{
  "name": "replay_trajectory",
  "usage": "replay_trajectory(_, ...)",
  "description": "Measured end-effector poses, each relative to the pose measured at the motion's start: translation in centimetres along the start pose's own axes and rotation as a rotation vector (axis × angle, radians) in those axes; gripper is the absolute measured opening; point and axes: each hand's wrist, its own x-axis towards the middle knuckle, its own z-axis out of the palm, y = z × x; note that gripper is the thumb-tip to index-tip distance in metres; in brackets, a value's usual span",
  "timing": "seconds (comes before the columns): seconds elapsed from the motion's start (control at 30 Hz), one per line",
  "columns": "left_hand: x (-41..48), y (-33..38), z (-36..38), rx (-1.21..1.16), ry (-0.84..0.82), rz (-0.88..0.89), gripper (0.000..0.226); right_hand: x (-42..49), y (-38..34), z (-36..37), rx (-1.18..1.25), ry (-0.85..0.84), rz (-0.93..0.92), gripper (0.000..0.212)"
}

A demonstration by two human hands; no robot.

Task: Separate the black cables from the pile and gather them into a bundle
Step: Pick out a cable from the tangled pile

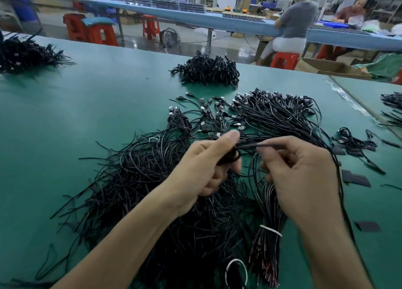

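Observation:
A big loose pile of black cables [156, 186] with USB plugs spreads over the green table [65, 114] in front of me. My left hand [206, 164] grips a small bunch of black cables above the pile, thumb on top. My right hand [300, 171] pinches one black cable [272, 145] that runs across to the left hand's bunch. Below the right hand lies a bundle of cables tied with a white band [270, 231].
A finished heap of bundled black cables [206, 71] sits farther back, another heap [24, 51] at the far left, and more cables [391, 108] at the right edge. Black strips [356, 179] and a small coil [352, 141] lie to the right. Two people sit at a blue bench behind.

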Motion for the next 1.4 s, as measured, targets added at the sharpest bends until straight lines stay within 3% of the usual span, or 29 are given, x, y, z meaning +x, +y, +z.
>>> replay_trajectory(0.13, -0.3, -0.1, 1.0, 0.033, -0.043, 0.066, 0.035, -0.6, -0.1, 1.3, 0.098, -0.014, -0.033, 0.011)
replay_trajectory(0.27, -0.1, -0.3, 1.2, -0.047, 0.046, 0.034, 0.021, -0.8, -0.6, 1.0, 0.095, -0.126, -0.117, 0.026)
replay_trajectory(0.47, -0.2, -0.5, 1.3, -0.073, 0.093, 0.120, 0.040, -0.9, -1.3, 0.9, -0.009, -0.280, -0.221, 0.034)
replay_trajectory(0.53, -0.2, -0.4, 1.3, -0.088, 0.113, 0.108, 0.049, -0.9, -1.3, 0.8, 0.088, -0.279, -0.156, 0.034)
replay_trajectory(0.63, -0.1, -0.5, 1.3, -0.119, 0.114, 0.104, 0.053, -1.0, -0.8, 0.9, 0.160, -0.192, -0.038, 0.015)
replay_trajectory(0.7, -0.1, -0.5, 1.3, -0.131, 0.116, 0.100, 0.054, -1.0, -0.8, 1.2, 0.108, -0.179, -0.032, 0.008)
replay_trajectory(0.87, 0.4, -0.7, 1.0, -0.131, 0.245, 0.072, 0.060, -1.5, -1.2, 2.0, -0.099, -0.259, -0.076, 0.016)
replay_trajectory(1.07, 0.9, -1.0, 0.8, -0.062, 0.340, 0.054, 0.063, -1.9, -1.9, 2.0, -0.346, -0.327, -0.299, 0.016)
replay_trajectory(1.2, 1.1, -1.7, 0.7, -0.056, 0.278, -0.031, 0.061, -2.5, -2.6, 2.2, -0.532, -0.357, -0.464, 0.011)
replay_trajectory(1.4, 0.5, -1.6, 0.4, -0.138, 0.003, -0.430, 0.057, -1.8, -2.4, 1.7, -0.460, -0.346, -0.520, 0.009)
